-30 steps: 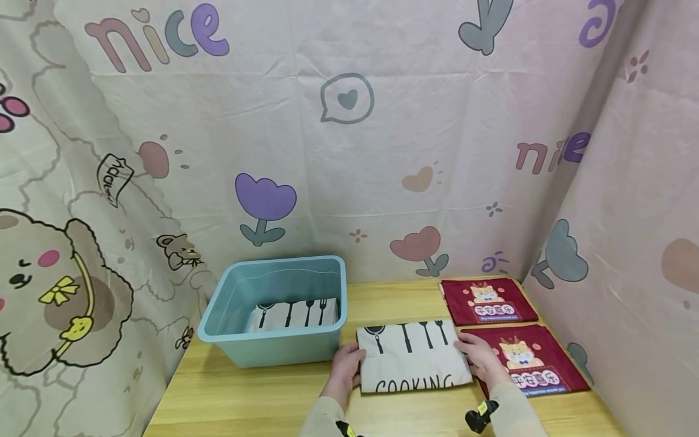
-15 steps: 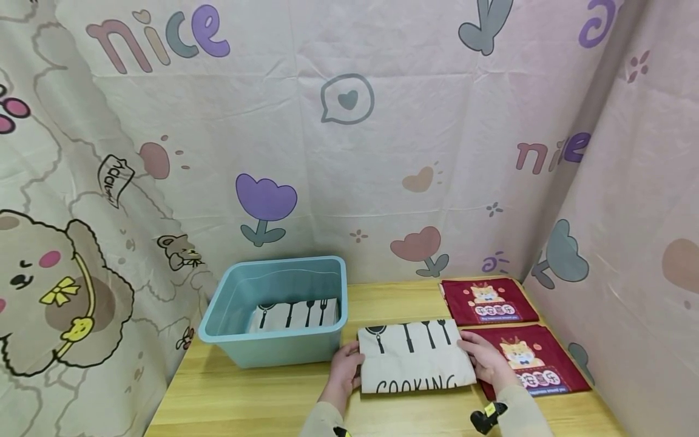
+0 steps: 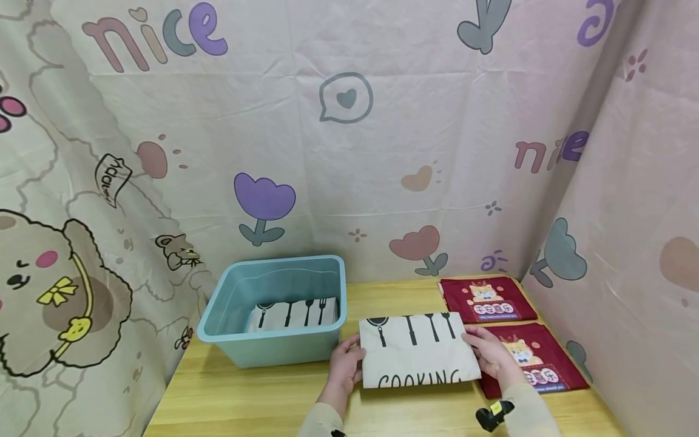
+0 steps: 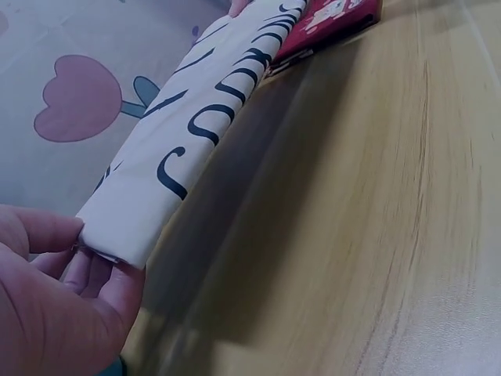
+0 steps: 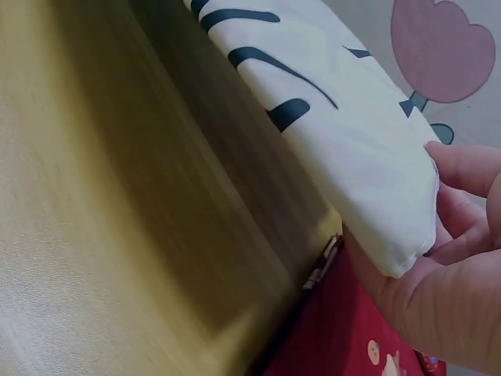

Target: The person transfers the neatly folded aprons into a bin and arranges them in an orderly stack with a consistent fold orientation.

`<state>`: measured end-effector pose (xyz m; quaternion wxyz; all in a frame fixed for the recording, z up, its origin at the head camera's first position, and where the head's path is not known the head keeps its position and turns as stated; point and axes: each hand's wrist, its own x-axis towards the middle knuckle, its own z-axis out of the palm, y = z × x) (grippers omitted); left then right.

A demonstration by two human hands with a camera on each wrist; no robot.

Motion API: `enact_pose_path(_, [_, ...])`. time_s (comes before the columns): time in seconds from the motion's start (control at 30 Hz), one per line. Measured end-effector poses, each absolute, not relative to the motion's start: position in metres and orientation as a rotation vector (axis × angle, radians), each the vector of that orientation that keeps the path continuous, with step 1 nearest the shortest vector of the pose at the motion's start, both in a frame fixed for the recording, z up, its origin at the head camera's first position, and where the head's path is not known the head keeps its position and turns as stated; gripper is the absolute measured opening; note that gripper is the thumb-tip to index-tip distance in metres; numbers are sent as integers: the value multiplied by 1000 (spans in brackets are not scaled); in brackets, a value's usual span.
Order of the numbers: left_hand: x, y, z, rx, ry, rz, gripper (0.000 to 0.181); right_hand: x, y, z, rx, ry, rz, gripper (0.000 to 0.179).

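A folded white cloth [image 3: 417, 352] printed with black kitchen utensils and the word COOKING is held just above the table, its shadow beneath it. My left hand [image 3: 345, 364] grips its left edge; in the left wrist view the thumb lies on top and the fingers [image 4: 121, 294] underneath. The right edge is pinched by my right hand [image 3: 488, 352], with the cloth's corner [image 5: 403, 227] between thumb and fingers in the right wrist view. Left of the hands stands a light-blue plastic bin [image 3: 273, 349], and a similar printed cloth [image 3: 297, 314] lies inside it.
Two folded dark-red cloths with a cartoon animal lie at the right, the far one [image 3: 455, 297] behind the near one [image 3: 565, 358]. My right forearm passes over the near one. A patterned curtain [image 3: 349, 182] encloses the wooden table [image 3: 246, 400] at the back and sides.
Both hands have lifted the white cloth slightly off the table, its far edge higher than before. It has also shifted a little to the right. The bin and red cloths stay put.
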<state>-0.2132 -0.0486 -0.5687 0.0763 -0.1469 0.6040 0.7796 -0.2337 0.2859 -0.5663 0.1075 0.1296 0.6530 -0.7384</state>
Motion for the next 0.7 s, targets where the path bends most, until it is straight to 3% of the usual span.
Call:
enact_pose_path(0.23, [-214,-47,-559,-435,1841,2343,55,-234,287,-558,412,1944,-2197,18])
enact_pose_path(0.7, [-215,-46,-544,-402,1837,2347,54,-231,292,-547,397,1939,-2222,8])
